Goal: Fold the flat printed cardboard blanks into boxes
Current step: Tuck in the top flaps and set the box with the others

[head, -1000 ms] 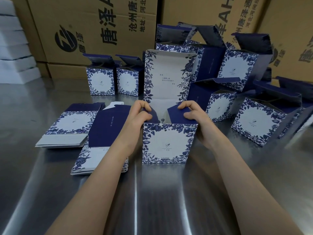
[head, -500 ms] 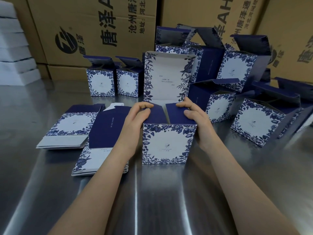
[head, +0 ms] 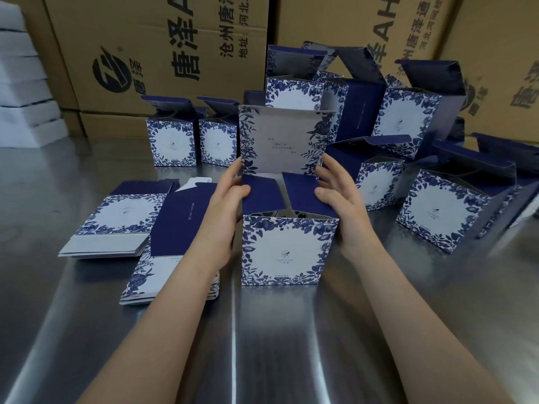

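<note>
A blue-and-white floral box [head: 284, 252] stands upright on the steel table [head: 262, 345] in front of me, its lid standing open at the back. Its two dark blue side flaps [head: 300, 196] lie partly folded inward over the opening. My left hand [head: 224, 211] flanks the box's left side, thumb on the left flap. My right hand [head: 341, 202] flanks the right side, fingers straight, thumb at the right flap's edge. Two stacks of flat printed blanks [head: 116, 223] lie to the left, the nearer stack [head: 163, 249] partly under my left forearm.
Several folded boxes with open lids stand behind and to the right, among them one [head: 440, 211] tilted at the right and a pair [head: 172, 144] at the back left. Large brown cartons [head: 163, 53] wall off the back. White foam slabs [head: 23, 83] are stacked far left.
Both hands lifted off the side flaps and spread apart to the box's sides. The flaps they had pressed down have sprung up a little.
</note>
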